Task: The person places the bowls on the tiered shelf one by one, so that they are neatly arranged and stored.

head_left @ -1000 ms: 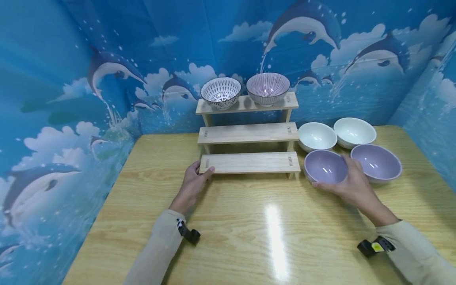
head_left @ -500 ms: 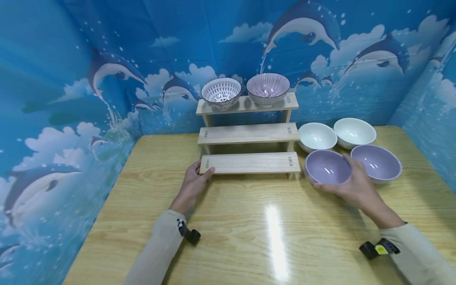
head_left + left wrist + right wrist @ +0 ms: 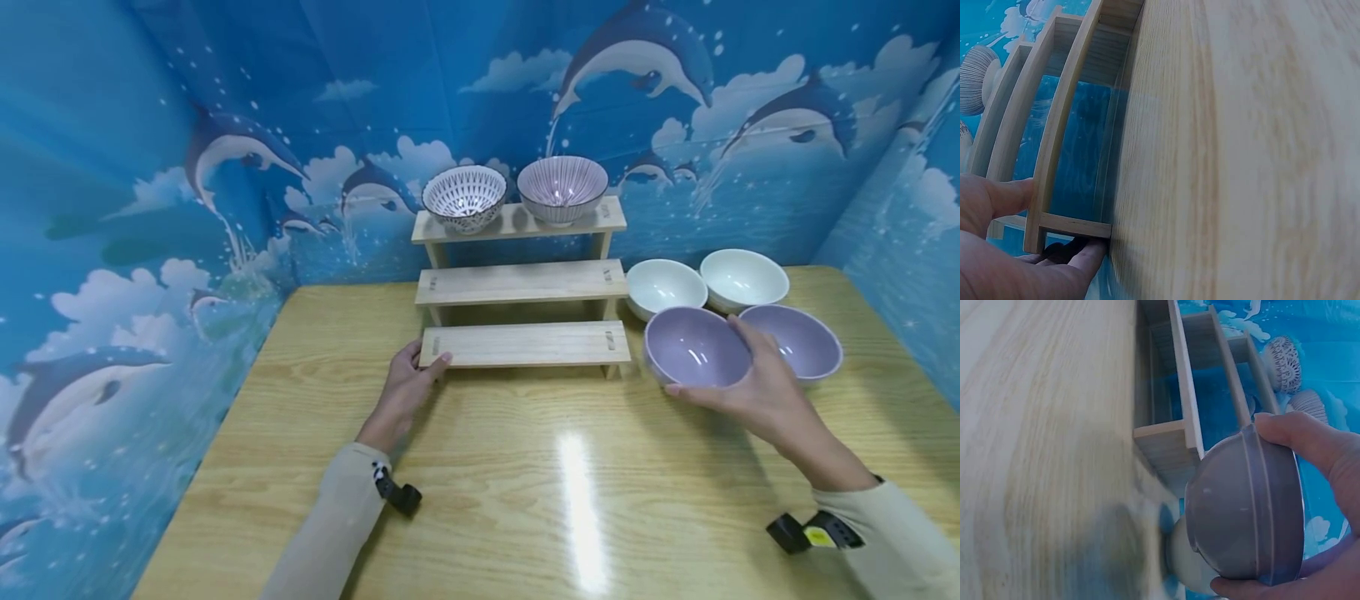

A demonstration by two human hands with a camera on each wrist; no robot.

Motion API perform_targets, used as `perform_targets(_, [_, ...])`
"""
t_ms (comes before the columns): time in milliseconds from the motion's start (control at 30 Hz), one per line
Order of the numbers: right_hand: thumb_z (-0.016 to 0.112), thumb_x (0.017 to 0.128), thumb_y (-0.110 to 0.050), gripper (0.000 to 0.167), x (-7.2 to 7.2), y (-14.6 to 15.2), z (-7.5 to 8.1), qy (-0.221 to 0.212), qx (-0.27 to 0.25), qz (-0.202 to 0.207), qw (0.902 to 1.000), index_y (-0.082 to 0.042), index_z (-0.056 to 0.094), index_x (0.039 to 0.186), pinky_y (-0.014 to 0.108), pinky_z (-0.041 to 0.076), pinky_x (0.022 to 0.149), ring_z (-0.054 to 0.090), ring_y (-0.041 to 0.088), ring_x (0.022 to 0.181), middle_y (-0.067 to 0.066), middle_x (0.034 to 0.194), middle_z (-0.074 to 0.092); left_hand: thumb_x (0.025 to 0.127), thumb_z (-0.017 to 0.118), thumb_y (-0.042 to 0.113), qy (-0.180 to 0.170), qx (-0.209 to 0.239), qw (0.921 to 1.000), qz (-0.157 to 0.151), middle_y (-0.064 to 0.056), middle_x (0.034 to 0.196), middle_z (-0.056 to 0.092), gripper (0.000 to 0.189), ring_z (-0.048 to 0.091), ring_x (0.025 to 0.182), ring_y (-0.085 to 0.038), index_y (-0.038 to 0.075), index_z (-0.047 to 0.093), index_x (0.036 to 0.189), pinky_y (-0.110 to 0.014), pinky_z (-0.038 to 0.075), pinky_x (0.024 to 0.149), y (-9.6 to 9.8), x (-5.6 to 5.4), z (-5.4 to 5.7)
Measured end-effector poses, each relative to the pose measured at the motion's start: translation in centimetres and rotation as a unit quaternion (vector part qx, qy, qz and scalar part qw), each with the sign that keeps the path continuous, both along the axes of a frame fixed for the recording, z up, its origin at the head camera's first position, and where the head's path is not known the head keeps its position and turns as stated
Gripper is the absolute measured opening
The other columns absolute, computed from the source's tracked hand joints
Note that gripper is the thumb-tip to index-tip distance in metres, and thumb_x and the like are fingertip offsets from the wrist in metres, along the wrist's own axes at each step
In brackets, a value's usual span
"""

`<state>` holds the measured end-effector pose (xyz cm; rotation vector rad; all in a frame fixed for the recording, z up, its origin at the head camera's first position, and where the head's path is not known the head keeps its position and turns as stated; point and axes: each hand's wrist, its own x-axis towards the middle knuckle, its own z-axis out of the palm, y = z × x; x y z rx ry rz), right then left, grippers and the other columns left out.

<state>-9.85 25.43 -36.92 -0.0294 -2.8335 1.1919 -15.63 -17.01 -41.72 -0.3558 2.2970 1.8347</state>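
Observation:
My right hand point(image 3: 768, 387) grips a purple bowl point(image 3: 693, 346) by its rim, thumb on the near side and fingers round the far right. In the right wrist view this purple bowl point(image 3: 1241, 506) hangs above the table, its foot ring turned toward the wood. My left hand point(image 3: 405, 387) holds the left end of the lowest step of a three-tier wooden stand point(image 3: 525, 343), thumb on top. The left wrist view has the fingers point(image 3: 1088, 259) under the step, beside its leg. On the top step sit a black-and-white patterned bowl point(image 3: 465, 197) and a purple striped bowl point(image 3: 562, 190).
A second purple bowl point(image 3: 806, 342) stands on the table point(image 3: 487, 483) behind my right hand. Two white bowls, a left one point(image 3: 663, 287) and a right one point(image 3: 744, 279), stand behind it near the dolphin-print backdrop point(image 3: 480, 83). Bare wood shows on the middle and lowest steps.
The purple bowl in my right hand has risen off the table and shifted slightly right and toward me. My left hand keeps its place on the stand.

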Motion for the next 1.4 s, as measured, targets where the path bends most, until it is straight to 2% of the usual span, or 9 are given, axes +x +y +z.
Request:
perform_targets(367, [0.098,0.064,-0.038,0.132,0.3,-1.4,1.7,0.022,0.004,0.024,0.9995,0.002,0.017,0.160,0.079,0.038,0.090,0.036,0.061,0.128,0.040,0.151,0.030,0.101,0.065,0.027,-0.003,-0.004,1.0000,0.002,-0.010,0.149,0.048,0.070,0.052,0.131,-0.023,0.007,0.030,0.158,-0.039,0.045,0.109,0.0,0.0,0.1])
perform_targets(500, [0.098,0.063,-0.034,0.129,0.2,-2.1,2.2,0.034,-0.008,0.039,0.9986,0.004,0.020,0.159,0.078,0.038,0.091,0.037,0.059,0.128,0.039,0.149,0.032,0.102,0.065,0.027,-0.001,-0.002,1.0000,0.001,-0.010,0.149,0.049,0.069,0.052,0.130,-0.023,0.007,0.031,0.158,-0.039,0.046,0.108,0.0,0.0,0.0])
perform_targets(800, [0.098,0.064,-0.032,0.128,-0.5,-4.0,3.0,0.039,-0.026,0.076,0.9960,0.003,0.020,0.159,0.078,0.038,0.095,0.037,0.056,0.131,0.036,0.151,0.031,0.102,0.065,0.027,0.004,-0.003,1.0000,-0.003,-0.011,0.150,0.047,0.069,0.052,0.130,-0.024,0.006,0.031,0.157,-0.039,0.046,0.109,0.0,-0.1,0.0])
perform_targets(1067, [0.099,0.062,-0.033,0.124,-1.4,-6.1,3.8,0.066,-0.023,0.106,0.9919,0.005,0.027,0.156,0.073,0.042,0.097,0.043,0.052,0.128,0.033,0.148,0.038,0.101,0.066,0.027,0.007,-0.003,1.0000,-0.005,-0.012,0.154,0.044,0.070,0.049,0.134,-0.025,0.006,0.030,0.158,-0.040,0.044,0.111,0.0,-0.2,0.0])
perform_targets(1400, [0.099,0.062,-0.030,0.124,-2.4,-8.6,4.0,0.068,-0.047,0.143,0.9863,0.005,0.026,0.156,0.068,0.045,0.099,0.046,0.048,0.127,0.030,0.148,0.039,0.101,0.065,0.026,0.007,-0.002,1.0000,-0.003,-0.012,0.154,0.044,0.071,0.048,0.135,-0.025,0.005,0.029,0.158,-0.039,0.041,0.113,0.0,-0.1,0.0])
